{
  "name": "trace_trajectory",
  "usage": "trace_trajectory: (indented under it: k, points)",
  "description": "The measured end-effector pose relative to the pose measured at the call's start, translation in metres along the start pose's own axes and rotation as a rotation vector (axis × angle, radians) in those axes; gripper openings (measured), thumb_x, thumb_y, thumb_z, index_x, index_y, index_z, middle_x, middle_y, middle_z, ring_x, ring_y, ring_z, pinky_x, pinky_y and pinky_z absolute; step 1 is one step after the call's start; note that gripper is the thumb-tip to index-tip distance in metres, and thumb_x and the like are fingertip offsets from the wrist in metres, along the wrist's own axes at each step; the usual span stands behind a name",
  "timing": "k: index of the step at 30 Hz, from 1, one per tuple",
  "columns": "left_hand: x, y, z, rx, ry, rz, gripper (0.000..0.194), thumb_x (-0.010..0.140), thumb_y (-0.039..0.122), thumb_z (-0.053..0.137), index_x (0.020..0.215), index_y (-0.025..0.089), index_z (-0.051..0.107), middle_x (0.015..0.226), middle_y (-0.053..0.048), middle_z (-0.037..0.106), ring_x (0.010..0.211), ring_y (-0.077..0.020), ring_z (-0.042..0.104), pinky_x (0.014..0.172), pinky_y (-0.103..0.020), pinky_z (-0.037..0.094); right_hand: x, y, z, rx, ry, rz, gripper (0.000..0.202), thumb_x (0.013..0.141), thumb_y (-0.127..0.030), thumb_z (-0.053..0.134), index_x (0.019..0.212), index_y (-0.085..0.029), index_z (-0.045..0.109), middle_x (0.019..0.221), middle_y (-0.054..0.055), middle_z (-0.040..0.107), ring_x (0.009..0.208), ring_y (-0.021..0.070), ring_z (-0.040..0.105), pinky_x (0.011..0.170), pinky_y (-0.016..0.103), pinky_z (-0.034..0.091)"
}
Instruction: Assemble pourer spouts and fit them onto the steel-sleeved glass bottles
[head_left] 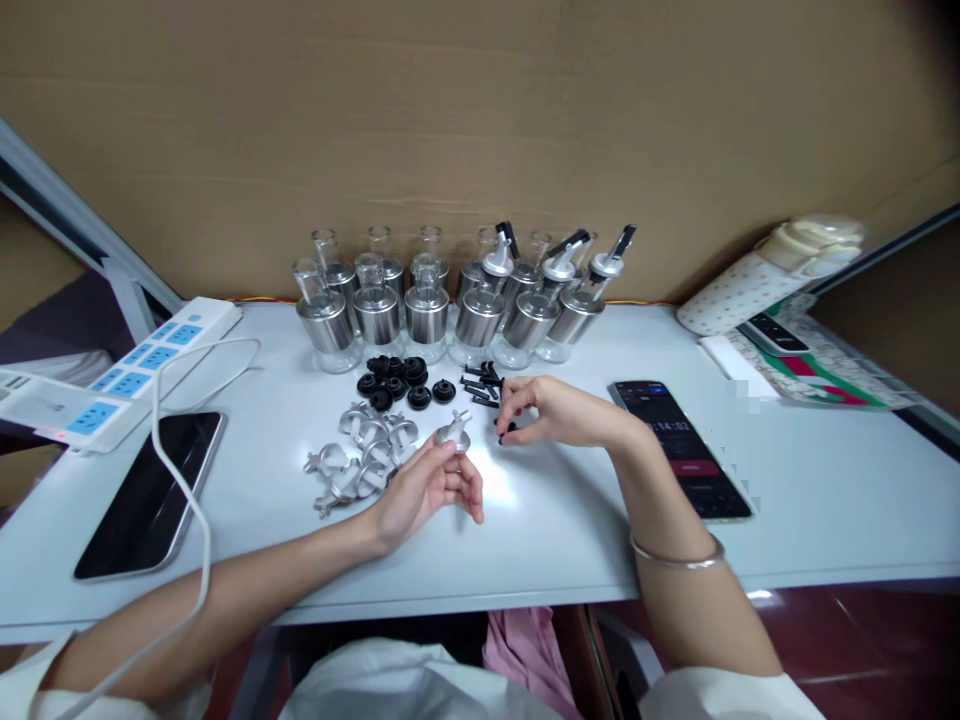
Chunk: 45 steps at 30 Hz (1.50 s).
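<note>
My left hand [426, 488] holds a silver pourer spout [454, 436] between thumb and fingers, just above the table. To its right, my right hand [551, 410] pinches a small black lever piece [508, 430], mostly covered by the fingertips. Beside that hand lies a little heap of black levers [480, 390]. Several more silver spouts [367, 460] are piled left of my left hand. Black ribbed stoppers [395, 380] sit in a cluster behind them. Two rows of glass bottles with steel bands [427, 318] stand at the back; three on the right carry pourers [561, 262].
On the left are a white power strip [161, 360], a dark tablet-like device [150, 500] and a white cable [180, 480] crossing my left forearm. A phone [682, 450] showing a timer lies right. Farther right are a spotted bottle [750, 285] and a patterned packet [817, 370].
</note>
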<state>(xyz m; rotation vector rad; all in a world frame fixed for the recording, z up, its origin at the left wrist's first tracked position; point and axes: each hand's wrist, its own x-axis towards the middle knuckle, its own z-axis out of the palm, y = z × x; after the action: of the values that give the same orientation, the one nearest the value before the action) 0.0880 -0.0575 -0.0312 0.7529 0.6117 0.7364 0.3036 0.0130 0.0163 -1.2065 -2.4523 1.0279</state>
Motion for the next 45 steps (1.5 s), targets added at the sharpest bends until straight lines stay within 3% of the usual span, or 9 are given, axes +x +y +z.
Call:
trace_trajectory:
  k: [6,11,19,26,29,33,37,41,45]
  points:
    - [-0.001,-0.001,0.000,0.011,-0.010,0.005,0.046,0.085,0.059,0.054,0.075,0.015,0.051,0.068,-0.004,0.063,0.057,-0.0168,0.063,0.064,-0.031,0.047,-0.001,-0.015,-0.002,0.593,0.104,0.004,0.016,0.074,-0.030,0.072,0.078,-0.016,0.065,0.081,0.005,0.072,0.070,0.0132,0.063,0.065,0.027,0.050]
    - [-0.001,-0.002,0.001,0.022,-0.019,0.014,0.048,0.085,0.062,0.053,0.076,0.016,0.050,0.068,-0.003,0.063,0.058,-0.0169,0.063,0.064,-0.032,0.046,0.009,-0.019,0.009,0.635,0.141,-0.003,0.020,0.072,-0.031,0.076,0.083,-0.015,0.073,0.079,0.003,0.072,0.069,0.0124,0.062,0.067,0.028,0.050]
    - [-0.001,-0.004,0.001,0.044,-0.011,0.041,0.047,0.084,0.064,0.055,0.083,0.017,0.048,0.070,-0.002,0.063,0.059,-0.0157,0.062,0.064,-0.031,0.047,0.016,-0.017,0.018,0.715,0.186,-0.017,0.022,0.062,-0.031,0.083,0.068,-0.016,0.068,0.069,0.000,0.069,0.063,0.0111,0.061,0.065,0.027,0.050]
    - [-0.002,-0.005,0.000,0.098,-0.039,0.039,0.049,0.085,0.066,0.050,0.087,0.017,0.048,0.071,-0.002,0.062,0.059,-0.0152,0.062,0.064,-0.030,0.046,0.017,-0.017,0.021,0.903,0.051,-0.019,0.024,0.067,-0.027,0.082,0.080,-0.016,0.065,0.062,-0.004,0.066,0.057,0.0081,0.059,0.061,0.023,0.046]
    - [-0.004,-0.005,0.001,0.145,-0.087,0.048,0.051,0.087,0.067,0.046,0.096,0.016,0.050,0.071,-0.001,0.060,0.060,-0.0156,0.062,0.066,-0.031,0.045,0.015,-0.015,0.021,0.973,-0.122,-0.043,0.037,0.070,-0.032,0.080,0.100,-0.015,0.067,0.061,-0.005,0.064,0.056,0.0075,0.057,0.059,0.022,0.045]
    - [-0.009,-0.004,0.003,0.221,-0.137,0.061,0.055,0.088,0.066,0.045,0.109,0.015,0.051,0.073,-0.001,0.058,0.063,-0.0152,0.061,0.070,-0.032,0.043,0.015,-0.013,0.022,1.016,-0.317,-0.104,0.037,0.071,-0.042,0.079,0.092,-0.013,0.070,0.062,-0.004,0.062,0.051,0.0054,0.050,0.054,0.021,0.040]
    - [-0.013,-0.001,0.005,0.253,-0.147,0.083,0.060,0.087,0.066,0.046,0.113,0.013,0.052,0.073,-0.001,0.058,0.062,-0.0148,0.060,0.070,-0.032,0.043,0.019,-0.012,0.030,1.072,-0.323,-0.183,0.038,0.069,-0.044,0.080,0.085,-0.013,0.067,0.065,-0.004,0.060,0.046,0.0034,0.043,0.047,0.019,0.034]
    - [-0.014,0.004,0.006,0.276,-0.125,0.109,0.055,0.086,0.065,0.051,0.102,0.012,0.055,0.072,-0.002,0.061,0.062,-0.0151,0.061,0.068,-0.031,0.044,0.021,-0.015,0.036,1.128,-0.291,-0.317,0.038,0.074,-0.046,0.076,0.086,-0.012,0.064,0.061,-0.006,0.053,0.044,0.0022,0.038,0.044,0.017,0.028]
    - [-0.016,0.015,0.003,0.366,-0.170,0.120,0.054,0.083,0.067,0.052,0.091,0.013,0.054,0.068,-0.002,0.061,0.049,-0.0119,0.058,0.051,-0.024,0.040,0.016,-0.021,0.032,1.191,-0.254,-0.343,0.031,0.083,-0.043,0.068,0.090,-0.013,0.063,0.058,-0.007,0.046,0.044,0.0027,0.036,0.043,0.016,0.027]
